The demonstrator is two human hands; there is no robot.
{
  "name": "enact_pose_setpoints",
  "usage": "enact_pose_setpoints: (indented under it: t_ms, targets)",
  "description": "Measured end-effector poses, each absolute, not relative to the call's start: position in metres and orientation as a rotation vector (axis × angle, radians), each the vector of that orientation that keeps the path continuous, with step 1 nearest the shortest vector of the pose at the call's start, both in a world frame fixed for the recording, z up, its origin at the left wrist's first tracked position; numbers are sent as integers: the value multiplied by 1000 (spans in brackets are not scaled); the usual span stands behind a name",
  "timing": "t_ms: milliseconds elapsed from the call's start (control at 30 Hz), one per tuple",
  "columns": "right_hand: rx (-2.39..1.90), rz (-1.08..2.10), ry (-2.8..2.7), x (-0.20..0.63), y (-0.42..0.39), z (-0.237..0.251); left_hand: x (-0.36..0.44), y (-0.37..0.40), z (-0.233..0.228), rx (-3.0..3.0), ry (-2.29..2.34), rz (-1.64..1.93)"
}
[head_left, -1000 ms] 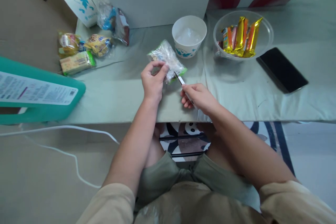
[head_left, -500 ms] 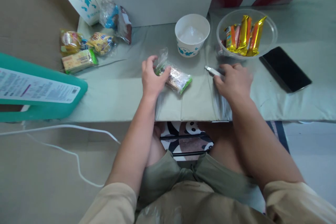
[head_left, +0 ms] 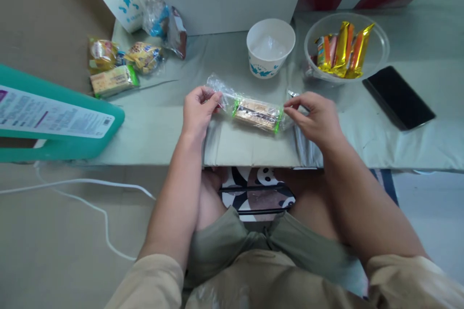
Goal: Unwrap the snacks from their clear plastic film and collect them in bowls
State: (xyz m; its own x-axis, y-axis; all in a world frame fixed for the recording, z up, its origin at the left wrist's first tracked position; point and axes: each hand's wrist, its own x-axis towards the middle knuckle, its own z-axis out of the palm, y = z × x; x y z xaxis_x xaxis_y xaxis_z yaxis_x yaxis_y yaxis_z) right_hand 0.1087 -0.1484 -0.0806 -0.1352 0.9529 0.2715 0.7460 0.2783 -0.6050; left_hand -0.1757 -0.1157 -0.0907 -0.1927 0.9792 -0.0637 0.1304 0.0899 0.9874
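Both hands are closed in a pinch on the snack packet (head_left: 255,113): the left hand (head_left: 197,112) grips the crumpled clear end of the wrapper between thumb and fingers, and the right hand (head_left: 316,118) grips the opposite end just past the green seal. The packet is held stretched lengthwise, low over the front part of the table (head_left: 250,149), apparently just above the grey-green cloth, with the bar inside lying flat. A small pale tool (head_left: 293,94) lies on the cloth just behind the right fingers and is touched by neither hand as far as can be seen. For the wrapper to be opened cleanly, the grip is best kept on the film alone, close to the seals, so that the bar is not crushed. A steady outward pull, kept level, seems wiser than a jerk. The paper cup (head_left: 270,48) and the clear bowl (head_left: 377,55) of foil sweets stand well behind, clear of the elbows.
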Motion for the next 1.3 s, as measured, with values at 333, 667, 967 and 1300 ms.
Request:
enact_pose_setpoints:
  t_ms: [333, 667, 967, 1300]
  targets:
    - [-1593, 307, -2047, 75, -169, -51, -174, -128, -87, 1485, 1857, 1508]
    - [-1691, 295, -2151, 65, -170, -74, -134, -158, -81, 2221, 1680, 808]
    - [-1547, 135, -2150, 62, -185, -54, -149, -154, -80, 2108, 1588, 1128]
    - [-1234, 307, -2474, 40, -212, -40, -163, -163, -71, 1475, 1831, 1077]
